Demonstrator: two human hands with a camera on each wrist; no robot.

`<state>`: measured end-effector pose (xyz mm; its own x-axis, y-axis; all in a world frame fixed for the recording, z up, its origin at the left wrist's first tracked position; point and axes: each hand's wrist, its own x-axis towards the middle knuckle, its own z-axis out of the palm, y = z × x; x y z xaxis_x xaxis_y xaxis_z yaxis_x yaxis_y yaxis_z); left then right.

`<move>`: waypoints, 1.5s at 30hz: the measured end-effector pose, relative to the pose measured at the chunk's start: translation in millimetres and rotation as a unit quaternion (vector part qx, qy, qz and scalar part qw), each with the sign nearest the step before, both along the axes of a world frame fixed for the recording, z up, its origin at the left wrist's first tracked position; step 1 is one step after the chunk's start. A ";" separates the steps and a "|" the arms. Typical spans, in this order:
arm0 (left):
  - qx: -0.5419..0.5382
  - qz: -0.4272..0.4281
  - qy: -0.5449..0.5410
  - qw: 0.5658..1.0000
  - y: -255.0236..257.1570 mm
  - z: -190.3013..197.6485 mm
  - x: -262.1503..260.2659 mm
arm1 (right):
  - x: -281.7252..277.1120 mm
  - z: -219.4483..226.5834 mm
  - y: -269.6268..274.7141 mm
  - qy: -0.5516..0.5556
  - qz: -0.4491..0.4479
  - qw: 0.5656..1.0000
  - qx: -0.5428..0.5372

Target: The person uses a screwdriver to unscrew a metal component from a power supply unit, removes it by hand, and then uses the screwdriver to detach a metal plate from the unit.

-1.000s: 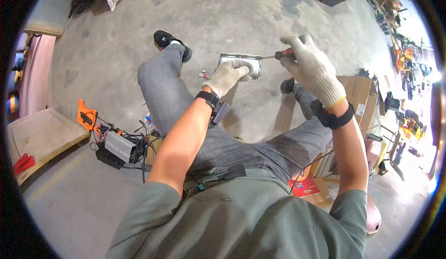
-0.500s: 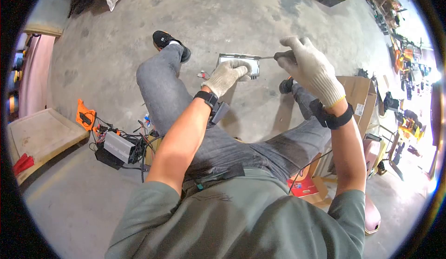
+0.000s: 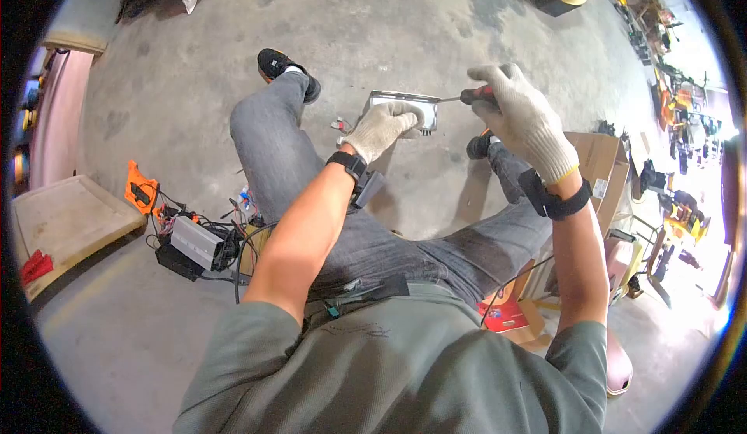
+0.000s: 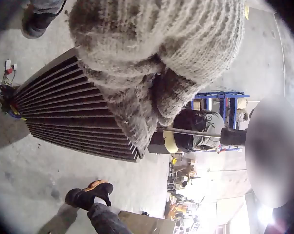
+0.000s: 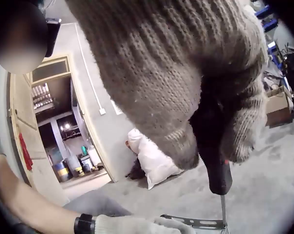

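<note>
My gloved left hand (image 3: 381, 131) grips a metal box with a finned side (image 4: 69, 114), held up over the floor between my legs. A bright metal face of this box (image 3: 429, 113) shows beyond my fingers in the head view. My gloved right hand (image 3: 523, 119) holds a screwdriver (image 3: 476, 94) by its red and black handle. The shaft runs level toward the box, with its tip right at the right end. In the right wrist view, the screwdriver (image 5: 218, 178) points down to a slotted metal edge (image 5: 198, 223) of the box. Wires trail from the box's left end.
Left of my leg lie a silver device (image 3: 196, 243) with tangled cables and an orange piece (image 3: 141, 188). A low wooden board (image 3: 74, 220) stands farther left. Cardboard boxes (image 3: 591, 158) are by my right leg. Various goods line the right side.
The left hand and the box stay nearly in place. The right hand's fingers shift on the screwdriver handle, whose red part was covered half a second ago and shows again now.
</note>
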<state>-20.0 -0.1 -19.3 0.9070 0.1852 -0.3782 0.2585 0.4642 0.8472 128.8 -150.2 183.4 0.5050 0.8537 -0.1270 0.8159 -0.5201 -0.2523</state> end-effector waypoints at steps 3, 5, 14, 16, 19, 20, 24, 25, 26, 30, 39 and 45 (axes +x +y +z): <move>-0.022 -0.001 -0.004 1.000 -1.2 -1.5 -0.5 | 3.8 -2.2 -3.9 -0.005 0.074 0.997 0.015; -0.039 0.000 -0.010 0.999 -1.2 -1.0 -0.3 | 4.8 -3.7 -3.2 0.001 0.102 0.995 0.015; -0.035 0.006 -0.007 0.999 -1.6 -12.7 2.5 | -0.1 -5.9 3.5 -0.037 -0.036 0.998 -0.035; 0.012 -0.012 0.009 1.000 -0.5 -4.9 1.9 | 1.0 -4.9 -1.0 -0.020 0.073 0.997 0.019; -0.031 0.000 0.006 0.999 -1.8 -12.4 3.2 | 5.0 -7.7 -0.8 -0.017 0.115 0.993 0.012; -0.032 0.001 0.007 0.999 -1.7 -15.0 3.4 | 3.3 -8.1 1.1 -0.016 0.115 0.993 0.012; -0.002 -0.010 0.015 1.000 -1.4 -4.6 1.8 | 1.3 -7.5 15.6 -0.036 -0.048 0.990 -0.124; 0.010 -0.012 0.022 1.000 -0.2 -2.2 2.6 | 3.6 -6.6 19.3 -0.030 -0.095 0.979 -0.179; 0.012 -0.013 0.021 1.000 0.1 -0.2 1.9 | -1.8 -4.9 17.2 -0.030 -0.096 0.979 -0.178; -0.019 0.002 0.015 1.000 -1.9 -1.6 3.6 | -8.1 -6.3 5.3 -0.031 0.025 0.999 -0.015; -0.042 0.005 0.015 0.999 -4.1 -9.5 2.2 | -13.9 -20.4 13.9 -0.049 -0.036 0.998 -0.031; -0.060 0.000 0.003 0.998 -3.2 -16.3 5.0 | -15.2 -17.3 10.4 -0.064 -0.028 0.997 -0.023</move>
<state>-15.0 -3.3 -35.6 0.9047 0.1391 -0.4028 0.2628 0.5618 0.7844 113.6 -139.7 166.1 0.5671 0.8180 -0.0963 0.8088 -0.5752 -0.1224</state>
